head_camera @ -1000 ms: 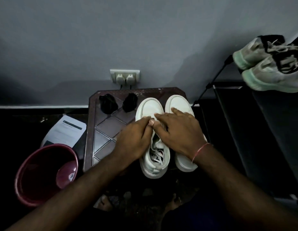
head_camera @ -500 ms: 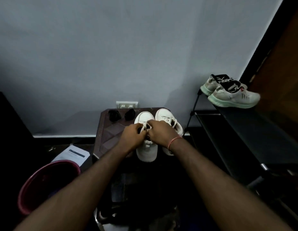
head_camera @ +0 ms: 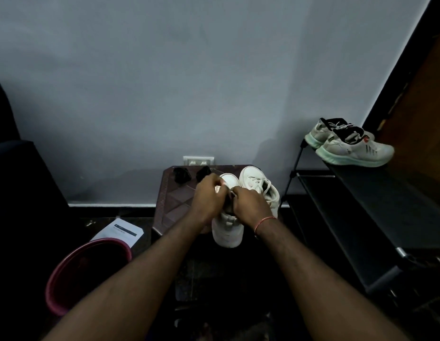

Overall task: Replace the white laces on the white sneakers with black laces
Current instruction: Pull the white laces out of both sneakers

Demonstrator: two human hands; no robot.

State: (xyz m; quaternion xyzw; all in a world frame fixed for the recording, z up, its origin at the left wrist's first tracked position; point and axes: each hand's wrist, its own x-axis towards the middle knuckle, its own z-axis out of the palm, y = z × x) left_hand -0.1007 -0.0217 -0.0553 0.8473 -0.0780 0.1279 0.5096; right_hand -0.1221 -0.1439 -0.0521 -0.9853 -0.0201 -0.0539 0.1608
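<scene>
**Unlacing: Tip-Off Hazard**

The left hand (head_camera: 209, 196) pinches a white lace (head_camera: 217, 189) on the near sneaker (head_camera: 226, 231). This sneaker stands at the near edge of the stool (head_camera: 168, 205), touching the other sneaker (head_camera: 259, 185). The right hand (head_camera: 251, 205) curls at the tongue; its hold cannot be determined. 2 black lace bundles (head_camera: 181, 174) lie near. A sharp pull could drag the near sneaker off the edge.

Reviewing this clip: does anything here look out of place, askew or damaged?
Slightly. The near sneaker, whose lacing the left hand and right hand pinch, appears to overhang the front edge of the table, so it could tip. A paper sheet lies on the floor by the bucket. Nothing spilled or damaged shows.
</scene>
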